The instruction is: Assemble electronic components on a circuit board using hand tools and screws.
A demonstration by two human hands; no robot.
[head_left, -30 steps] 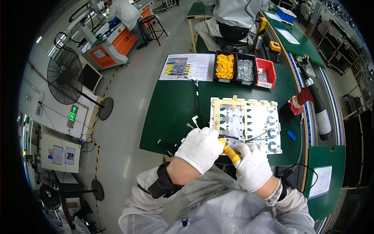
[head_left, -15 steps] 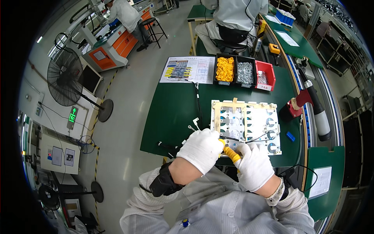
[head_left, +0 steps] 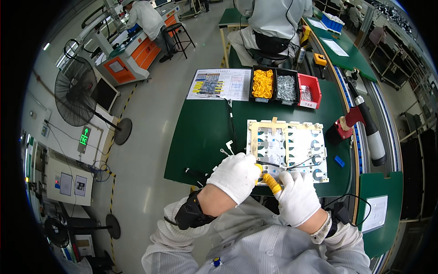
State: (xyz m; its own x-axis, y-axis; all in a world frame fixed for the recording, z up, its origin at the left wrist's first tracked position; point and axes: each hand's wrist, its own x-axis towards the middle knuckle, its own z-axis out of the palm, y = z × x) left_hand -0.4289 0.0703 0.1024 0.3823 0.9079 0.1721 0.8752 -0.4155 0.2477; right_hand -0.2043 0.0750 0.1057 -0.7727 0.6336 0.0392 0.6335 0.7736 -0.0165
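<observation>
My right hand (head_left: 299, 198), in a white glove, is closed around a yellow ribbed, tube-shaped piece (head_left: 272, 183), perhaps a tape-wrapped tool handle. Its far end reaches toward the fingers of my left hand (head_left: 237, 178), also gloved. Those fingers are curled at the near left corner of a white module plate (head_left: 301, 148); a bit of yellow shows by them, and what they pinch is hidden. A black cable (head_left: 269, 163) crosses the plate between my hands. Just beyond my left hand, a white-sleeved cable lug (head_left: 229, 145) lies on the green table (head_left: 196, 132).
Behind the plate stand bins of yellow caps (head_left: 263, 84), metal hardware (head_left: 286, 87) and a red bin (head_left: 309, 91), beside a printed sheet (head_left: 219, 84). A red-and-black power tool (head_left: 344, 128) and blue block (head_left: 339, 160) are at right. A seated co-worker (head_left: 273, 23) is ahead.
The view has shifted slightly, so the table and bins sit a little lower. My hands stay at the plate's near edge, with the right fingers slightly shifted on the yellow piece.
</observation>
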